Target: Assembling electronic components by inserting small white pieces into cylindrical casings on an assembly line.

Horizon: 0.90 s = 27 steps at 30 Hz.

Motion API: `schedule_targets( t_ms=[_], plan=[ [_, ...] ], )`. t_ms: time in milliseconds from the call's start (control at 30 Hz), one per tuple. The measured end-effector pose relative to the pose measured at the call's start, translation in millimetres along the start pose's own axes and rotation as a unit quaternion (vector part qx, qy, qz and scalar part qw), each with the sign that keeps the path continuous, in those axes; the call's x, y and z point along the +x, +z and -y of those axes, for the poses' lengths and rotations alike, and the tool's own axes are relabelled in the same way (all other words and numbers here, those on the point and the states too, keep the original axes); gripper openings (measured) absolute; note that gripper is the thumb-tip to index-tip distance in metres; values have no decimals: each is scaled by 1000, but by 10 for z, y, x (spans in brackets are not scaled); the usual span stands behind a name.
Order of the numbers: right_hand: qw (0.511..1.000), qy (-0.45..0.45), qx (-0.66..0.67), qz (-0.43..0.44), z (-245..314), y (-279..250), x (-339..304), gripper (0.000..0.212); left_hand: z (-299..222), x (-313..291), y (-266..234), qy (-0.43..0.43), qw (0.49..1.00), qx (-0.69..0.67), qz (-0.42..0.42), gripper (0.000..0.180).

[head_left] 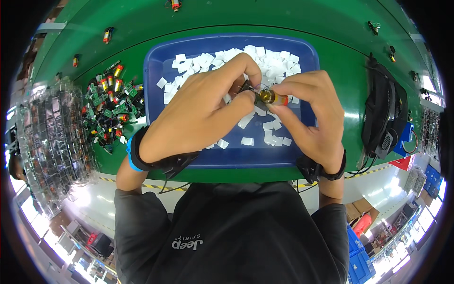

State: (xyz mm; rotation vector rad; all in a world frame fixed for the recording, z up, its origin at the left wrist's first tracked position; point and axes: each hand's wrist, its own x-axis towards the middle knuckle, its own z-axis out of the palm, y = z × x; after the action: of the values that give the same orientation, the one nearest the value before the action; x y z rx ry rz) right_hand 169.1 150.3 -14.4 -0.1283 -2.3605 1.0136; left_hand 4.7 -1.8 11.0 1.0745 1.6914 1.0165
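Over the blue tray, both my hands work on one small assembly. My right hand (318, 102) pinches a small battery-like cylinder (281, 100) with a red and yellow wrap between thumb and fingers. Close beside it, my left hand (201, 111) is closed on a small dark circuit board (248, 88), which its fingers partly hide. Thin dark wires (266, 88) curl between the board and the cylinder. Below the hands, many small white square pieces (276, 71) lie loose in the blue tray (149, 78).
A pile of green circuit boards with red-yellow cylinders (113, 97) lies left of the tray on the green table (340, 61). Stacked clear plastic trays (52, 142) stand farther left. At right lies a black bag (385, 102). Several single assemblies (108, 35) are scattered at the far side.
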Motion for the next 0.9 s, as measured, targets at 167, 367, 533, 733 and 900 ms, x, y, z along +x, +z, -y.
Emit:
schedule_targets(
  t_ms=[167, 367, 533, 733, 900],
  plan=[
    [995, -58, -84, 18, 4, -13, -2, 36, 102, 76, -135, -20, 987, -126, 103, 18],
    [981, -99, -164, -21, 90, 4, 12, 37, 201, 154, -177, -81, 917, -375, 109, 21],
    [976, -104, -187, -41, 56, -2, -3, 38, 153, 115, -62, -21, 971, -232, 47, 23],
    [972, -108, -205, -33, 52, -12, -20, 38, 153, 77, 33, -35, 978, -206, 8, 30],
    [968, -123, -219, -22, 63, 9, -18, 35, 148, 121, -8, -62, 982, -173, 44, 33]
  ],
)
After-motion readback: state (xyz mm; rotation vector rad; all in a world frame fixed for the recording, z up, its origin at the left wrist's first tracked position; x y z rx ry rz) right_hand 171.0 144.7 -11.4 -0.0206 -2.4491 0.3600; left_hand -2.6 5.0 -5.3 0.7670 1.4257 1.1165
